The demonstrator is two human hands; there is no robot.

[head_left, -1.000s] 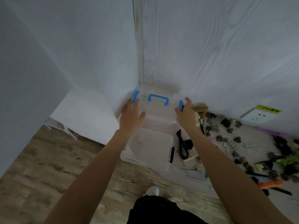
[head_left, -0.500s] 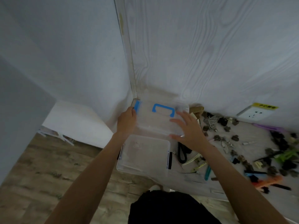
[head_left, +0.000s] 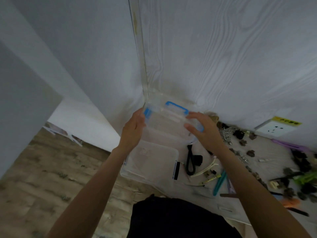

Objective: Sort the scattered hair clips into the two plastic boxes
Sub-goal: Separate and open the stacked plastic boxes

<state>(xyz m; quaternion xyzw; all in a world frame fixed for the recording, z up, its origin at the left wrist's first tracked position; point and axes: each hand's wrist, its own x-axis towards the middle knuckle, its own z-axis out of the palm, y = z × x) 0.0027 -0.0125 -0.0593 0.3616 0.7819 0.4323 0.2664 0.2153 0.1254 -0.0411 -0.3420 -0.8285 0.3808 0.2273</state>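
Blue-handled box point(head_left: 169, 120) in far corner, left hand point(head_left: 134, 128) pressing its end with straight fingers, right hand point(head_left: 205, 130) curled round the right latch point(head_left: 200, 128); uneven hold could drop it onto clips point(head_left: 242, 142) at right.

Domestic room corner: white wood-grain wall panels point(head_left: 223, 48), wood-look plank floor point(head_left: 42, 177), wall socket point(head_left: 272, 130) low down.

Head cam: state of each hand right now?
Left hand: open, straight fingers pressed against the left end of the blue-latched box.
Right hand: holding, thumb and fingers curled round the box's right end.
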